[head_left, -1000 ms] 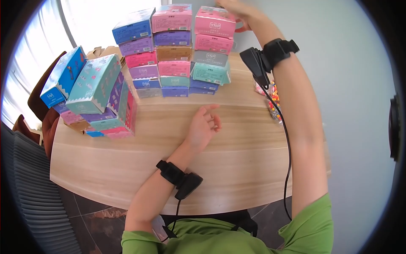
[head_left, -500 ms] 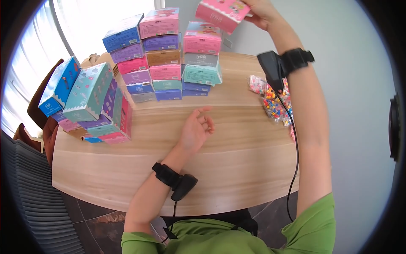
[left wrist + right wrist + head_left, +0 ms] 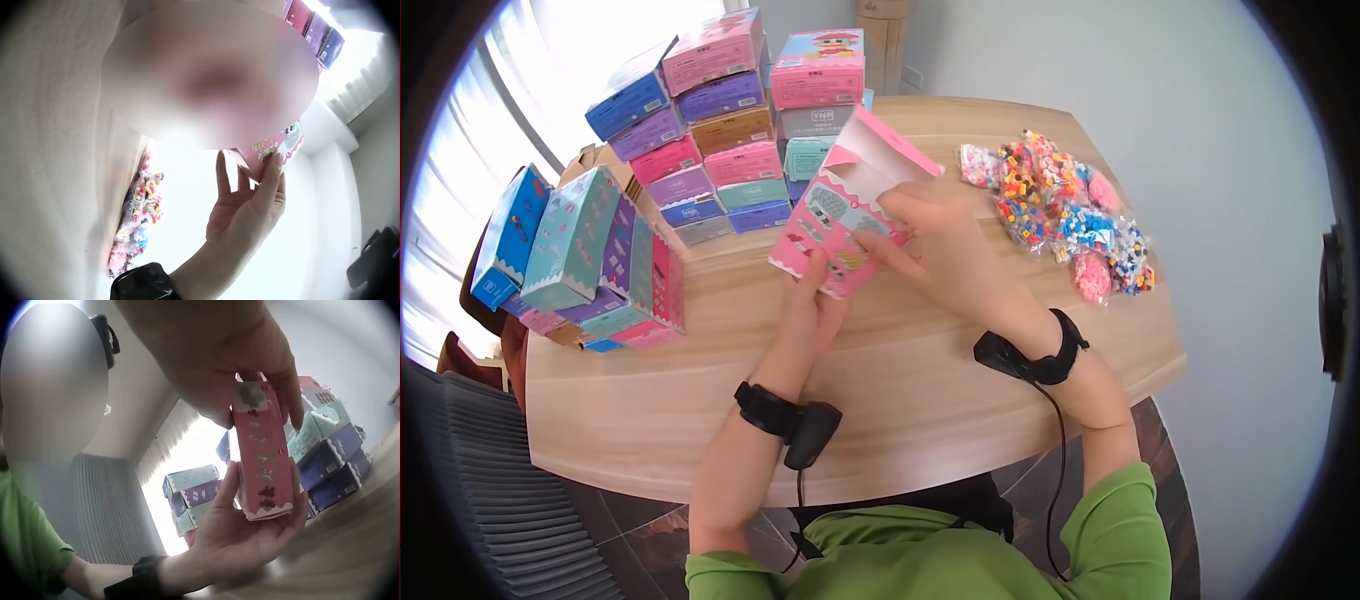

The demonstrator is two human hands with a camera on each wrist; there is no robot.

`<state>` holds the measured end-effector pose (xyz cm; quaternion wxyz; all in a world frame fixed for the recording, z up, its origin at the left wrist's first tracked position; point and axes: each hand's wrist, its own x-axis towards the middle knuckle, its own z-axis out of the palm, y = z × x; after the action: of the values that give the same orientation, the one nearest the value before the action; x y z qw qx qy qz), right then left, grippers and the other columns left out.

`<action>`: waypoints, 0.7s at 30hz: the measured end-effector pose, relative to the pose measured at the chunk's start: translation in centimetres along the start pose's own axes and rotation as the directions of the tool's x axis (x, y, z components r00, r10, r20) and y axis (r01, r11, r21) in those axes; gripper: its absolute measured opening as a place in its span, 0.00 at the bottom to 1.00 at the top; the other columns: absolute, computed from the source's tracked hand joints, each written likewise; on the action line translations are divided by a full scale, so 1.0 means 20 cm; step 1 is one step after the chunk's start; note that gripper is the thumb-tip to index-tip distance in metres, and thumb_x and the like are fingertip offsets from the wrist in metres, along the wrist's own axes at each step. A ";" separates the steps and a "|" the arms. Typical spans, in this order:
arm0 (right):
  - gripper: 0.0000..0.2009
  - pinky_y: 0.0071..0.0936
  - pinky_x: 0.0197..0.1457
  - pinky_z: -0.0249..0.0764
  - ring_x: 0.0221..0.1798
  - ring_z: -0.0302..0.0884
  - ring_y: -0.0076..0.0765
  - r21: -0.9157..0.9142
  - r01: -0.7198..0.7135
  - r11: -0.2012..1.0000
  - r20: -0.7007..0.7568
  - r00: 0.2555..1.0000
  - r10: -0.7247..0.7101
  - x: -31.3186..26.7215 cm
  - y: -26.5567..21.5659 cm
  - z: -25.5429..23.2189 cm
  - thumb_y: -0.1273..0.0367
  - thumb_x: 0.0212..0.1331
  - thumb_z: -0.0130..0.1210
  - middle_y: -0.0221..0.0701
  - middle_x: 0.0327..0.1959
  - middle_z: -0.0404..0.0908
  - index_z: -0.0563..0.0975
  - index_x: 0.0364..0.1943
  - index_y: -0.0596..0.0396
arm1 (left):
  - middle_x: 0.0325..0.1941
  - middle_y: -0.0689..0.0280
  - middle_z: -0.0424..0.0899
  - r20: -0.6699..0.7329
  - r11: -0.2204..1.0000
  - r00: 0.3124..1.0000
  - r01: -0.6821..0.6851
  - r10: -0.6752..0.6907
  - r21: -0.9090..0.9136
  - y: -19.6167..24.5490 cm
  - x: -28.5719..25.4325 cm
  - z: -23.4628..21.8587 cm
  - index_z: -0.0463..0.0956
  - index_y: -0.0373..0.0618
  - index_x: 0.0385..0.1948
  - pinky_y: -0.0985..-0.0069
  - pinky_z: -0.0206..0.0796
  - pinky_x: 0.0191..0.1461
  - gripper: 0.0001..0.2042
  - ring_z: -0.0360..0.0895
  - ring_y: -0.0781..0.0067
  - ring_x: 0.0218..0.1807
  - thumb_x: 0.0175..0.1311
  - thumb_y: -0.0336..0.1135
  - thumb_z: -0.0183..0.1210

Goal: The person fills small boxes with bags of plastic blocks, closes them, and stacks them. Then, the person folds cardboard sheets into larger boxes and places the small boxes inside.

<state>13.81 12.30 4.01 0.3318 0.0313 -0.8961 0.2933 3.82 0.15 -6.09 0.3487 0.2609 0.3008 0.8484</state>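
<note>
Over the table in front of me, both hands hold a pink cardboard box [image 3: 830, 215], tilted, with its upper end open and a white inside showing. My left hand [image 3: 805, 308] grips the lower end, thumb on the printed side; the right wrist view shows the left fingers [image 3: 299, 509] wrapped about that end. Higher up, my right hand [image 3: 948, 240] holds the box across its narrow sides near the open flap. In the left wrist view the right hand [image 3: 240, 215] shows clearly, while a blurred patch hides much of the box.
Behind the box rises a tall stack of colourful boxes [image 3: 720, 130], partly overlapped by it. A lower stack of boxes [image 3: 590, 260] stands at the left. Several clear bags of small colourful pieces [image 3: 1060, 200] lie on the table [image 3: 960, 410] at the right.
My right hand has brought the pink box from above the stack down to the middle, near my body. My left hand, earlier holding nothing, now grips its lower end.
</note>
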 end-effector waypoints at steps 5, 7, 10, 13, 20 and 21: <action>0.11 0.40 0.27 0.66 0.26 0.71 0.49 -0.134 -0.050 0.990 0.037 0.998 0.056 -0.04 0.00 -0.05 0.67 0.53 0.52 0.42 0.21 0.71 0.71 0.25 0.63 | 0.57 0.63 0.65 -0.148 0.994 0.987 0.052 -0.065 -0.092 0.02 0.01 0.01 0.54 0.45 0.57 0.65 0.62 0.59 0.22 0.65 0.67 0.58 0.64 0.41 0.47; 0.08 0.38 0.26 0.64 0.24 0.70 0.48 -0.140 -0.067 0.988 -0.042 0.997 0.062 -0.05 0.00 -0.05 0.69 0.54 0.50 0.41 0.20 0.70 0.71 0.25 0.61 | 0.55 0.63 0.68 -0.231 0.993 0.971 0.042 -0.066 -0.106 0.04 0.01 0.02 0.55 0.45 0.56 0.69 0.65 0.55 0.22 0.68 0.67 0.55 0.64 0.42 0.47; 0.05 0.36 0.28 0.65 0.26 0.69 0.47 -0.222 -0.125 0.967 0.016 0.991 0.131 -0.05 0.00 -0.02 0.72 0.53 0.49 0.40 0.20 0.70 0.71 0.26 0.60 | 0.53 0.64 0.70 -0.283 0.988 0.953 0.072 -0.108 -0.137 0.05 0.01 -0.03 0.57 0.45 0.55 0.73 0.70 0.51 0.22 0.72 0.68 0.52 0.64 0.45 0.47; 0.04 0.35 0.30 0.66 0.29 0.70 0.46 -0.286 -0.010 0.958 -0.006 1.000 0.008 -0.06 0.02 -0.02 0.73 0.51 0.50 0.38 0.22 0.72 0.73 0.28 0.59 | 0.52 0.64 0.72 -0.299 0.985 0.943 0.113 -0.148 -0.133 0.03 0.02 -0.03 0.58 0.45 0.54 0.74 0.70 0.50 0.22 0.73 0.68 0.50 0.63 0.47 0.47; 0.13 0.34 0.45 0.68 0.45 0.69 0.47 0.051 0.089 0.995 0.023 0.996 -0.091 -0.04 0.09 -0.02 0.71 0.52 0.51 0.40 0.41 0.72 0.71 0.43 0.57 | 0.51 0.65 0.72 -0.296 0.989 0.944 0.146 -0.148 -0.027 0.04 0.01 0.01 0.60 0.46 0.53 0.74 0.70 0.50 0.22 0.73 0.71 0.50 0.64 0.49 0.45; 0.16 0.36 0.49 0.66 0.47 0.67 0.49 -0.013 0.165 0.986 -0.053 0.985 -0.166 -0.04 0.10 -0.01 0.70 0.52 0.51 0.41 0.44 0.71 0.70 0.45 0.59 | 0.51 0.65 0.72 -0.299 0.987 0.941 0.159 -0.162 -0.032 0.04 0.01 0.01 0.60 0.46 0.53 0.74 0.70 0.50 0.22 0.73 0.71 0.49 0.64 0.49 0.44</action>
<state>14.05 13.94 2.63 0.3792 0.0962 -0.8823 0.2617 3.50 -0.21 -5.29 0.3679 0.1022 0.3672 0.8481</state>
